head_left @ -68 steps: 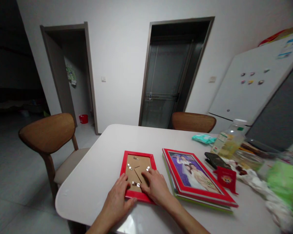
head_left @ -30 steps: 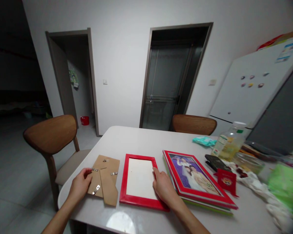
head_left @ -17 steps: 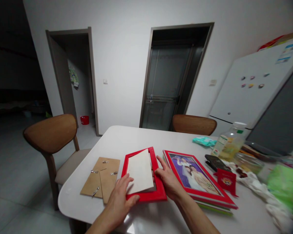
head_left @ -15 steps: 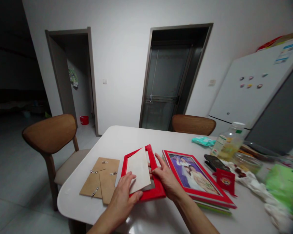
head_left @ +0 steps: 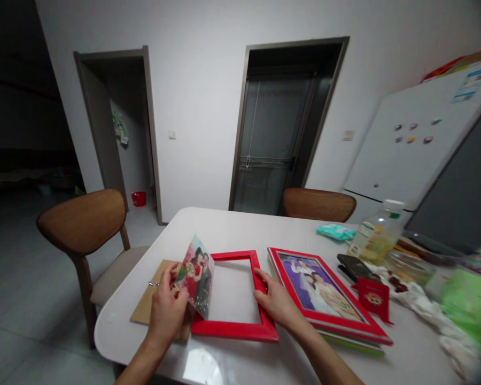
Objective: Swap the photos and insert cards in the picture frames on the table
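Between finger and thumb, my left hand (head_left: 167,303) grips a photo (head_left: 198,278) of two people, one in red and one in dark clothes. The photo is tilted over the left side of a red picture frame (head_left: 234,330). My right hand (head_left: 278,300) is closed on the frame's right side, thumb over the inner edge. Through the frame's opening a pale surface shows. Partly under my left hand and the frame lie brown backing boards (head_left: 144,303) with metal clips. Right of the frame, a red-framed wedding photo (head_left: 318,289) rests on top of a stack.
A bottle of yellowish liquid (head_left: 372,238), a dark phone-like object (head_left: 355,267), a red booklet (head_left: 372,297), a turquoise packet (head_left: 335,232) and a green bag (head_left: 467,305) crowd the table's right side. Wooden chairs stand at left (head_left: 82,216) and behind the table (head_left: 319,204).
The photo has come out of the frame to the left and now shows its picture side instead of its white back. The frame lies flatter, with my right hand still at its right side.
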Demonstrator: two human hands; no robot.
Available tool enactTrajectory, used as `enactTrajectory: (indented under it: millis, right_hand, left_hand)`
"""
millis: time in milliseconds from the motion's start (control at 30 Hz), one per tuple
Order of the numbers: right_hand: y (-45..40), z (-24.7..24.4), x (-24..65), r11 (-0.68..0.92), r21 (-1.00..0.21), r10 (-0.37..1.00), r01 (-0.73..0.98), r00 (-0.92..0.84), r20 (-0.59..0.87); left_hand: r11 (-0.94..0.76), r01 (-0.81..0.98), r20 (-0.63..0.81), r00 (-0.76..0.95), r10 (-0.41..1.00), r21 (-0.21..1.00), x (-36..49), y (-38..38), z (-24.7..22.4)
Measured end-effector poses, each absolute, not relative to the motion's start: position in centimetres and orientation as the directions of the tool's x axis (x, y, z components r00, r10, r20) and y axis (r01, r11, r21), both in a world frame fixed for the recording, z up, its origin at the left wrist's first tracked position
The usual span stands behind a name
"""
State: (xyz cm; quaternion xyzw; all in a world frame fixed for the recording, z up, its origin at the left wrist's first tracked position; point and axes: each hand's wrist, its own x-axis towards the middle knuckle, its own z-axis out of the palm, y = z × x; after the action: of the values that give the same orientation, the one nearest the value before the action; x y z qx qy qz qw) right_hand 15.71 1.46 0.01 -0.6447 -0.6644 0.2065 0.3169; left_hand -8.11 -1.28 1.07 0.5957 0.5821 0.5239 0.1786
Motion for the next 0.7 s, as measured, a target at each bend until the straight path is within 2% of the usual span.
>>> enactTrajectory:
  millis: [67, 167, 333, 433, 500, 700]
  right_hand:
    - [1.5, -0.9, 15.9, 0.095, -0.555, 0.987, 0.826, -0.003, 0.163]
    - [1.4, -2.0, 15.8, 0.093, -0.426, 0.99, 0.9, -0.037, 0.138]
    - [1.5, -2.9, 15.4, 0.105, -0.28, 0.988, 0.954, -0.067, 0.142]
    - [1.6, -3.3, 15.4, 0.112, -0.241, 0.985, 0.964, -0.076, 0.154]
    - [1.6, -3.4, 15.4, 0.106, -0.23, 0.983, 0.967, -0.067, 0.17]
    - [1.4, -3.6, 15.1, 0.096, -0.215, 0.975, 0.972, -0.048, 0.218]
  left_hand:
    - [-0.189, 0.538, 0.346, -0.207, 0.915, 0.822, -9.2, -1.3, 0.1]
    - [-0.115, 0.596, 0.25, -0.149, 0.957, 0.795, -10.1, -1.6, -1.4]
    - [-0.125, 0.505, 0.237, -0.165, 0.957, 0.854, -10.5, -1.4, -2.3]
    - [-0.111, 0.342, 0.179, -0.173, 0.969, 0.933, -10.9, -0.7, -2.4]
    - [-0.092, 0.312, 0.153, -0.178, 0.972, 0.946, -11.2, -0.4, -2.6]
    - [-0.123, 0.518, 0.217, -0.125, 0.968, 0.847, -11.4, -0.6, -2.8]
